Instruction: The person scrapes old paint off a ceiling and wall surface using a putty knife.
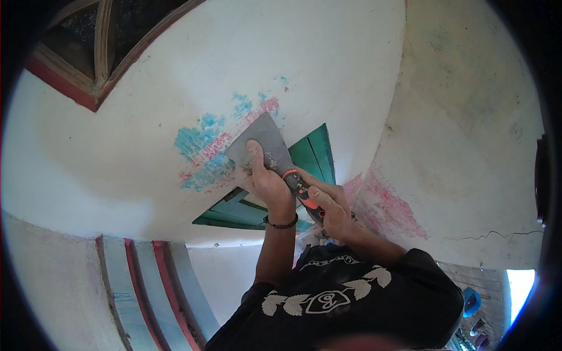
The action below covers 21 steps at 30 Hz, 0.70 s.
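A wide putty knife [270, 136] with a grey, dust-specked blade and a black and orange handle is in both my hands. My left hand [270, 186], a dark bracelet at its wrist, grips the blade: the thumb lies flat on its face and the fingers are mostly hidden behind. My right hand [332, 209] is closed round the handle. Beyond the blade, a scraped patch of blue and pink paint [202, 140] shows on the white wall [146, 169]. Whether the blade's far edge touches the wall I cannot tell.
Green wooden panels [313, 152] stand behind my hands. A brown and red wooden frame [96, 88] is at the upper left, and red-edged, light blue strips [143, 286] at the lower left. The right-hand wall [462, 128] has pink smears and a crack. A blue object [471, 302] sits lower right.
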Motion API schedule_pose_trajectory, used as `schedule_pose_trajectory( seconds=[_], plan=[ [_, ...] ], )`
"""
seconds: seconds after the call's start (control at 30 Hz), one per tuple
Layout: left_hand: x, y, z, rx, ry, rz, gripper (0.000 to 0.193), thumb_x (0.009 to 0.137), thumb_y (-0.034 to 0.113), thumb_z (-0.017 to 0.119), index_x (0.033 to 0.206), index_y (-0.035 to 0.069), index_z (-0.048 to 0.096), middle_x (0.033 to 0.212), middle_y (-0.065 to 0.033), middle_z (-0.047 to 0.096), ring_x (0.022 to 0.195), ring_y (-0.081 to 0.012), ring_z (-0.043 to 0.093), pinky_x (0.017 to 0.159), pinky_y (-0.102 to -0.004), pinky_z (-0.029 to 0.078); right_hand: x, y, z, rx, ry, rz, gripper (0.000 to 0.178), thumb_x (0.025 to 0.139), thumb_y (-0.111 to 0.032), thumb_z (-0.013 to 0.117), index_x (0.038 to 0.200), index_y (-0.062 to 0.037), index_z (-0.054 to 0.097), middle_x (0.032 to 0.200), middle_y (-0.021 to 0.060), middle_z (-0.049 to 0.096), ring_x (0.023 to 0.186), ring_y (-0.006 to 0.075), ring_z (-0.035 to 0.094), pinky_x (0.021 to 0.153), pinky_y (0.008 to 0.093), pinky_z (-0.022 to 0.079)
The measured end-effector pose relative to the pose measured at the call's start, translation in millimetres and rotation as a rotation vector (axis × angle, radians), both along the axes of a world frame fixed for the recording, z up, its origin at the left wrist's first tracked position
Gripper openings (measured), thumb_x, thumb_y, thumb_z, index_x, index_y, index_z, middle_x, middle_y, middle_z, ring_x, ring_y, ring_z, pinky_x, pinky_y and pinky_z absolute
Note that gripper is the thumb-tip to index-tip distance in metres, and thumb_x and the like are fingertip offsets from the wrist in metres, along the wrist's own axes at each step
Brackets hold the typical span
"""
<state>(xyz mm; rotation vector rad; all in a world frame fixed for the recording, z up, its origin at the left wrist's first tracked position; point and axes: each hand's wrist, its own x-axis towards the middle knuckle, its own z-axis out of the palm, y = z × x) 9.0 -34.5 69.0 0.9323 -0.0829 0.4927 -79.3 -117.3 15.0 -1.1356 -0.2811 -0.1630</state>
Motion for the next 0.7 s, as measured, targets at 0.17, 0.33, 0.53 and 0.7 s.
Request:
schedule_pose_trajectory(
  seconds=[0.17,0.33,0.53,0.7],
  plan=[
    [11,-1,21,0.012,-0.015,-0.025,0.024,0.100,0.017,0.063,0.108,-0.006,0.063,0.097,-0.0055,0.066,0.081,-0.0112,0.061,0.072,-0.0266,0.049,7,-6,37,0.056,0.029,0.023,0.056,0.104,-0.028,0.042,0.145,0.0110,0.044,0.127,0.0137,0.061,0.113,0.0131,0.053,0.098,0.0258,0.041],
    [8,3,-15,-0.020,-0.068,-0.007,0.025,0.100,0.017,0.063,0.109,-0.007,0.063,0.098,-0.0064,0.066,0.084,-0.0104,0.059,0.073,-0.0261,0.049,0,2,-2,-0.039,0.062,-0.040,0.058,0.103,-0.031,0.043,0.145,0.0097,0.045,0.126,0.0140,0.061,0.108,0.0114,0.054,0.092,0.0236,0.042],
    [22,4,1,0.003,-0.079,-0.033,0.023,0.099,0.016,0.062,0.107,-0.006,0.063,0.101,-0.0079,0.066,0.086,-0.0148,0.063,0.076,-0.0292,0.052,5,-11,28,-0.042,0.133,0.044,0.062,0.102,-0.035,0.043,0.146,0.0073,0.044,0.097,0.0043,0.064,0.067,0.0026,0.045,0.059,0.0191,0.034],
    [3,-2,-10,0.021,-0.085,-0.023,0.022,0.099,0.017,0.062,0.105,-0.004,0.064,0.100,-0.0073,0.065,0.085,-0.0132,0.062,0.075,-0.0281,0.051,-7,0,2,0.049,0.235,0.005,0.067,0.099,-0.038,0.048,0.147,0.0087,0.042,0.072,0.0005,0.055,0.050,0.0053,0.041,0.047,0.0222,0.029]
  ],
)
